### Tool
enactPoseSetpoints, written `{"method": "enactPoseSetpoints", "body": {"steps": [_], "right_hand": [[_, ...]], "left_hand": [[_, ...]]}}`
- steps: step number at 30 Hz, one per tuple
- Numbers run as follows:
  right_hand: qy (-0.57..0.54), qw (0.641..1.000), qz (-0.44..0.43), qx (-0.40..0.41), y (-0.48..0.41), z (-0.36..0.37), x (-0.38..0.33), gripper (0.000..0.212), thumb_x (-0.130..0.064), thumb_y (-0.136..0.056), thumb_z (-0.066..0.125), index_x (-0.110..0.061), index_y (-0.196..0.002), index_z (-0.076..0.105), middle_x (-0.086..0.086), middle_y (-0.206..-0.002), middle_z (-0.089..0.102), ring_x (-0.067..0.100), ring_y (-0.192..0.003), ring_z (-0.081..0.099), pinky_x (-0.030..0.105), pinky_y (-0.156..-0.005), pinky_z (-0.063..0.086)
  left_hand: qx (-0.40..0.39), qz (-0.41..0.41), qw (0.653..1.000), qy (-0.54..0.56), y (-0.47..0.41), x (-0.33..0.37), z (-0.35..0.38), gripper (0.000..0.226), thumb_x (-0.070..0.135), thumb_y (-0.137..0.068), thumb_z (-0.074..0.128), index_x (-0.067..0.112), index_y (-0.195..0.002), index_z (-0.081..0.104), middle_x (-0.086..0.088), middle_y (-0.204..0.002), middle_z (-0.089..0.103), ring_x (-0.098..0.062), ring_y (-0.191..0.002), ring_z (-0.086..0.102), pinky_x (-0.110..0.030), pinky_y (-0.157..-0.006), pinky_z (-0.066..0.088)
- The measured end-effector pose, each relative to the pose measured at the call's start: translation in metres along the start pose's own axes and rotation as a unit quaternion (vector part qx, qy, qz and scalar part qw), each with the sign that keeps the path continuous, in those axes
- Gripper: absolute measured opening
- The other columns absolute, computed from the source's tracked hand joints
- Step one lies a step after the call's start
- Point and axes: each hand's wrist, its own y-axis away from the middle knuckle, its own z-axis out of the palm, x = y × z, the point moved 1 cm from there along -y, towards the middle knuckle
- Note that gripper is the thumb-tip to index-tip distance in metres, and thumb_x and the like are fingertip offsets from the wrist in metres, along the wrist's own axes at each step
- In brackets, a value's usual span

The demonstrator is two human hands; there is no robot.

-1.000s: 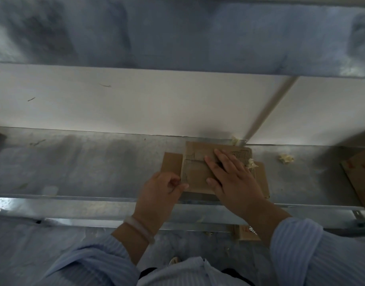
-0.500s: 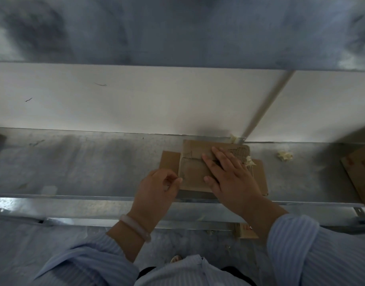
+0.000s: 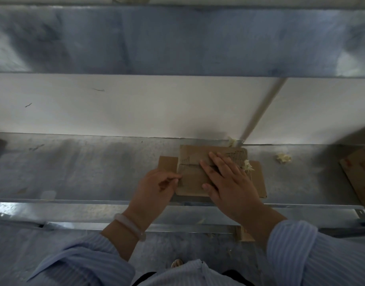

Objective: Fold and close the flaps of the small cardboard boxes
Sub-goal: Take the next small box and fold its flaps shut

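A small brown cardboard box [image 3: 191, 176] lies flat on the metal shelf [image 3: 84, 168], its two top flaps folded inward and meeting at a seam. One side flap sticks out to the left and another to the right. My right hand [image 3: 229, 182] presses flat on the folded top flaps, fingers spread. My left hand [image 3: 156, 186] is curled at the box's left edge, with thumb and fingertips pinching that edge. Torn corrugation shows at the box's far right corner.
Another flat cardboard piece [image 3: 361, 178] lies at the shelf's right end. Pale crumpled scraps [image 3: 282, 158] sit right of the box. A white wall panel [image 3: 136, 108] rises behind the shelf, and a metal rail [image 3: 74, 205] runs along its front edge.
My left hand has shifted slightly along the box's left edge. My right hand stays pressed on the top flaps. The camera view has moved a little.
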Motion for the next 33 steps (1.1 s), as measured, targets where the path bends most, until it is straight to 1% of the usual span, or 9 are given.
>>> {"method": "enactPoseSetpoints", "body": {"steps": [5, 8, 11, 14, 16, 19, 24, 29, 33], "right_hand": [[0.001, 0.998, -0.04, 0.05, 0.016, -0.001, -0.005, 0.056, -0.047, -0.095, 0.045, -0.019, -0.144, 0.045, 0.008, -0.152, 0.036, 0.025, -0.142, 0.031, 0.044, -0.117, 0.025], [-0.004, 0.998, -0.045, 0.051, 0.018, -0.001, -0.005, 0.056, -0.047, -0.096, 0.045, -0.02, -0.144, 0.044, 0.007, -0.153, 0.036, 0.024, -0.143, 0.03, 0.046, -0.116, 0.027], [-0.054, 0.998, -0.034, 0.028, 0.011, -0.003, -0.002, 0.057, -0.048, -0.092, 0.049, -0.022, -0.142, 0.047, 0.003, -0.151, 0.039, 0.022, -0.141, 0.032, 0.046, -0.113, 0.032], [-0.119, 0.992, 0.028, 0.024, -0.001, -0.013, -0.003, 0.06, -0.051, -0.087, 0.05, -0.023, -0.139, 0.05, -0.002, -0.146, 0.044, 0.018, -0.135, 0.039, 0.044, -0.108, 0.039], [-0.101, 0.993, 0.059, -0.011, -0.009, -0.015, -0.006, 0.066, -0.058, -0.087, 0.04, -0.025, -0.145, 0.04, -0.004, -0.149, 0.038, 0.017, -0.138, 0.029, 0.039, -0.117, 0.025], [-0.026, 0.997, 0.035, -0.056, -0.015, -0.008, -0.014, 0.07, -0.062, -0.089, 0.03, -0.025, -0.148, 0.033, 0.002, -0.153, 0.034, 0.02, -0.142, 0.023, 0.037, -0.119, 0.007], [-0.002, 0.998, 0.031, -0.058, -0.017, -0.004, -0.014, 0.066, -0.058, -0.091, 0.033, -0.022, -0.145, 0.041, 0.007, -0.148, 0.043, 0.025, -0.138, 0.035, 0.046, -0.117, 0.024], [-0.006, 0.997, 0.036, -0.063, -0.025, -0.002, -0.008, 0.064, -0.058, -0.091, 0.033, -0.023, -0.144, 0.044, 0.006, -0.145, 0.045, 0.025, -0.137, 0.037, 0.045, -0.116, 0.026], [-0.002, 0.997, 0.048, -0.062, -0.029, 0.001, -0.008, 0.065, -0.059, -0.091, 0.032, -0.023, -0.143, 0.045, 0.006, -0.146, 0.045, 0.025, -0.137, 0.038, 0.043, -0.117, 0.024]], "left_hand": [[-0.079, -0.134, 0.978, 0.139, -0.024, 0.001, 0.011, 0.067, 0.046, -0.082, 0.067, 0.029, -0.14, 0.037, 0.011, -0.126, 0.048, 0.001, -0.104, 0.055, -0.02, -0.087, 0.048], [-0.108, -0.124, 0.971, 0.175, -0.033, 0.012, 0.015, 0.044, 0.03, -0.091, 0.06, 0.036, -0.13, 0.041, 0.014, -0.116, 0.053, 0.006, -0.097, 0.055, -0.009, -0.076, 0.046], [-0.083, -0.121, 0.974, 0.174, -0.036, 0.007, 0.016, 0.048, 0.028, -0.09, 0.062, 0.031, -0.135, 0.044, 0.011, -0.118, 0.056, -0.004, -0.105, 0.056, -0.009, -0.076, 0.047], [-0.064, -0.157, 0.963, 0.211, -0.034, 0.003, 0.018, 0.053, 0.025, -0.088, 0.065, 0.031, -0.135, 0.042, 0.008, -0.113, 0.057, -0.003, -0.097, 0.058, -0.01, -0.069, 0.05], [-0.067, -0.155, 0.963, 0.21, -0.033, 0.005, 0.021, 0.051, 0.02, -0.088, 0.066, 0.031, -0.132, 0.042, 0.008, -0.107, 0.056, -0.001, -0.089, 0.058, -0.009, -0.064, 0.05], [-0.082, -0.167, 0.965, 0.182, -0.039, 0.0, 0.024, 0.045, 0.02, -0.084, 0.068, 0.024, -0.125, 0.048, -0.002, -0.118, 0.055, -0.009, -0.097, 0.059, -0.021, -0.078, 0.053], [-0.154, -0.189, 0.945, 0.217, -0.051, 0.008, 0.017, 0.045, 0.015, -0.086, 0.063, 0.026, -0.127, 0.046, 0.002, -0.112, 0.054, -0.012, -0.1, 0.055, -0.021, -0.078, 0.05], [-0.111, -0.191, 0.938, 0.265, -0.051, 0.008, 0.017, 0.04, 0.007, -0.083, 0.067, 0.02, -0.119, 0.056, -0.005, -0.113, 0.059, -0.019, -0.105, 0.057, -0.038, -0.091, 0.053], [-0.033, -0.169, 0.954, 0.247, -0.042, 0.007, 0.017, 0.039, 0.012, -0.085, 0.068, 0.023, -0.12, 0.055, 0.009, -0.111, 0.059, 0.001, -0.102, 0.056, -0.017, -0.085, 0.051]]}}
